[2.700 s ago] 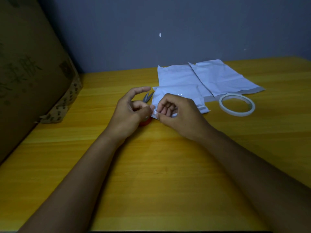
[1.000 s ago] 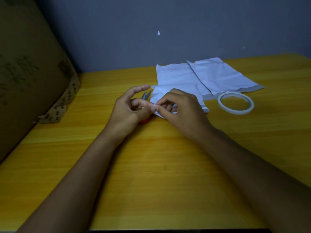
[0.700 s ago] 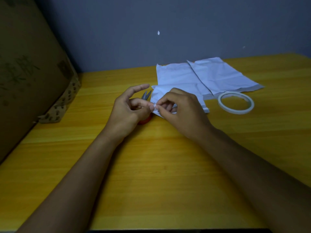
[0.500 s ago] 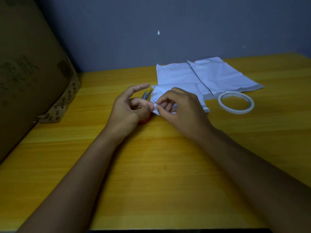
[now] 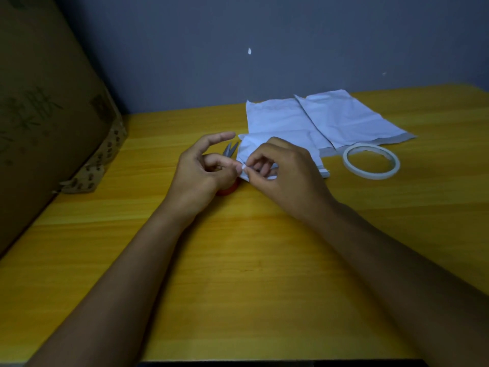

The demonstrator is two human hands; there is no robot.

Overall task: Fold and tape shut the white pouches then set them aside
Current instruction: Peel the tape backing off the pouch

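white pouch (image 5: 296, 140) corner still pinched, unmoved.

three white pouches (image 5: 296, 128) flat on desk far side, overlapping; nearest one (image 5: 304, 140) folded, near-left corner lifted. tape roll (image 5: 371, 162) flat just right.

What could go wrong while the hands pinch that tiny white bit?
The small white piece, probably tape, is pinched between the left hand and right hand; it might stick to the fingers or fold onto itself. The scissors lie partly under the left hand, so a blind reach could bump the blades. The pouch underneath lies loose and could slide.
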